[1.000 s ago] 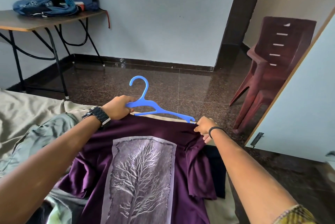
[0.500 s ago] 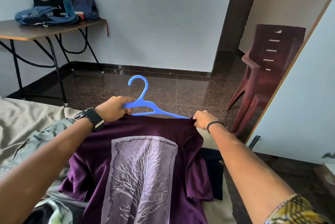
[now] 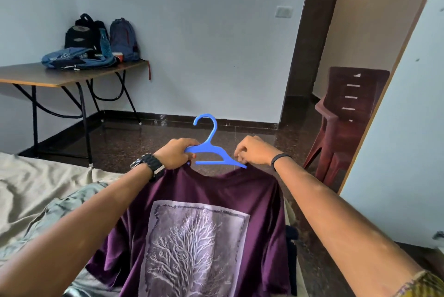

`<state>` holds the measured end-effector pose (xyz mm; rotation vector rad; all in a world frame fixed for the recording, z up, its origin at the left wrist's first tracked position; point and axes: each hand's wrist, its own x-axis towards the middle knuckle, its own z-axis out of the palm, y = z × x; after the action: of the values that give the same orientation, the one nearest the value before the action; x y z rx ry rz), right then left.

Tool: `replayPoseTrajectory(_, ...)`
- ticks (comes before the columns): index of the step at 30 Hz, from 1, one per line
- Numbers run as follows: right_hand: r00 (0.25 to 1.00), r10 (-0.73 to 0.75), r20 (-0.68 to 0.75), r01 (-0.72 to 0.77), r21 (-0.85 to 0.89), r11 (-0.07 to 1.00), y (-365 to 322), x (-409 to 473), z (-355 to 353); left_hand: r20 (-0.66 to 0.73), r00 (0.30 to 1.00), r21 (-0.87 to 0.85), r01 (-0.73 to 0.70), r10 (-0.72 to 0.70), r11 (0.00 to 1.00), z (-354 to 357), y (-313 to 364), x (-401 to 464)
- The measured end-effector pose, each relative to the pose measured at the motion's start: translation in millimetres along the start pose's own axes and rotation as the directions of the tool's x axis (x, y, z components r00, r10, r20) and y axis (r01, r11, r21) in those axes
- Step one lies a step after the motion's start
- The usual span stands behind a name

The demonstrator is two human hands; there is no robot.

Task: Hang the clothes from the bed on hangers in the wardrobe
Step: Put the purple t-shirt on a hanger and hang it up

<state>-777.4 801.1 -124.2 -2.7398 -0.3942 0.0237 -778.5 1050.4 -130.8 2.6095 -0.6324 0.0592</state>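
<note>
From the head view, you have the blue plastic hanger [image 3: 211, 152] held up in front of you, its hook pointing up and away toward the far wall. Its long axis runs left to right between your two hands, dipping a little toward the right end.

Your left hand [image 3: 176, 155] is curled around the hanger's left arm together with the shirt's left shoulder. Your right hand [image 3: 254, 151] is at the hanger's right tip, fingers bent and pinching at it where the collar edge meets it; whether cloth is caught in that pinch cannot be told.

The purple tree-print T-shirt [image 3: 204, 224] hangs from the hanger toward you, print facing up, its lower part draped over the near right corner of the bed [image 3: 36, 188]. The left shoulder looks seated; the right tip of the hanger shows bare just outside the neckline, so that side seems not yet settled.

A grey-green garment [image 3: 62, 210] lies on the bed just left of the shirt, under your left forearm. Something dark [image 3: 292, 236] shows just beside the shirt's right edge.

The pale door panel [image 3: 408, 128] at your right edge may be the wardrobe; its inside is not in view. Judging from that, the carry will go to your right, led by the right end of the hanger.

A folding table [image 3: 60, 75] with backpacks [image 3: 101, 37] and maroon plastic chairs [image 3: 346, 114] stand well apart.
</note>
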Motion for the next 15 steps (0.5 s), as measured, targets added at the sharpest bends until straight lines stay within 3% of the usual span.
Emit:
replayPoseTrajectory(4,0.998,0.036,-0.055,-0.03,0.106,0.994,-7.3,-7.0,-39.1,-0.008,0.998,-0.037,-0.058,0.058,0.998,-6.8,19.0,5.0)
replayPoseTrajectory(9,0.951,0.207,0.23,-0.216,0.015,0.976,29.0,-32.1,-61.5,-0.087,0.993,-0.129,-0.094,0.084,0.987,-22.1,20.2,3.4)
replayPoseTrajectory(11,0.951,0.205,0.23,-0.211,0.002,0.977,46.5,-41.2,-60.6,-0.117,0.989,-0.186,-0.111,0.09,0.976,-29.8,18.1,3.9)
replayPoseTrajectory(15,0.987,0.109,0.117,-0.133,0.232,0.964,49.0,-54.7,-70.8,-0.167,0.981,-0.235,-0.134,0.096,0.963,-49.3,27.0,5.0)
